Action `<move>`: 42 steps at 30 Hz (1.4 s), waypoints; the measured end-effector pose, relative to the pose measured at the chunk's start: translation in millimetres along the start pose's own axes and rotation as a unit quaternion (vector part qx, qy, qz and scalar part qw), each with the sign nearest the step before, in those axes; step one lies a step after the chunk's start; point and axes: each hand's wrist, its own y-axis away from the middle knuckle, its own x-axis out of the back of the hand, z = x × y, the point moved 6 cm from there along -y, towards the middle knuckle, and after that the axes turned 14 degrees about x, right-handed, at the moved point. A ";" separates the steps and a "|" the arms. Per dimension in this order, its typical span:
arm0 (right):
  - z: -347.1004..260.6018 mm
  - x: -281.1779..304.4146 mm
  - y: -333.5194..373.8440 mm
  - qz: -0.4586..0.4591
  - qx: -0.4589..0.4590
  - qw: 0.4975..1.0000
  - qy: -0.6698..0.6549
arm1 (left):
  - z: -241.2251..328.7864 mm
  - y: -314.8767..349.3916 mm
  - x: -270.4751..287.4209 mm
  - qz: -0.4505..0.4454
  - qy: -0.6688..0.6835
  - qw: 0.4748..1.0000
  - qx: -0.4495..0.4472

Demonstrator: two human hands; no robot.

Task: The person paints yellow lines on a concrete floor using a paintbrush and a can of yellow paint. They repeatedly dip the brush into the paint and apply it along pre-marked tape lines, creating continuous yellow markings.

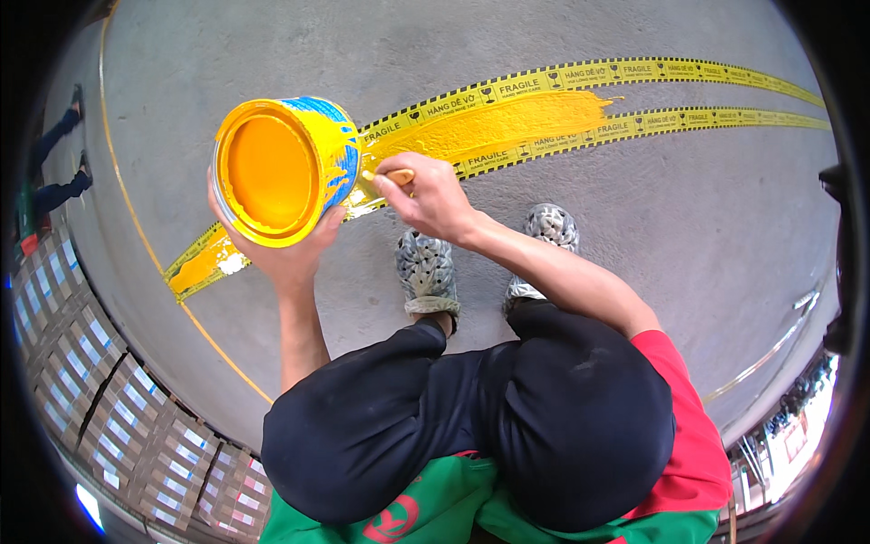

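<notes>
My left hand is wrapped round the lower side of an opened paint can, held up off the floor and tipped so its mouth shows. Yellow-orange paint fills it, and drips streak its blue side. My right hand grips the wooden handle of a paintbrush just right of the can; its bristles are mostly hidden by the can. Beneath, a wet yellow stripe lies on the floor between two strips of yellow-and-black tape, overlapping their edges in places. White patches show near the can.
My patterned clogs stand close below the taped band. A thin yellow floor line crosses the band's left end. Stacked cartons line the lower left. Another person's legs show at the far left.
</notes>
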 end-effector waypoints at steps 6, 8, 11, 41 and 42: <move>45.4 133.7 34.7 0.042 -0.195 0.975 0.097 | -4.1 -7.1 0.6 -0.027 0.023 0.999 -0.035; 47.3 204.4 46.1 0.104 -0.201 0.958 0.176 | -12.4 -8.2 -9.0 -0.036 0.036 0.999 -0.001; 34.2 279.0 51.0 0.131 -0.113 0.938 0.300 | -9.1 -11.8 -21.3 -0.011 0.060 0.997 -0.042; 1.6 86.6 -47.6 -0.237 0.040 0.927 0.287 | -58.8 70.0 210.5 0.204 -0.060 0.972 0.105; -0.5 85.2 -50.1 -0.268 0.043 0.908 0.319 | -61.5 75.8 218.7 0.214 -0.082 0.966 0.118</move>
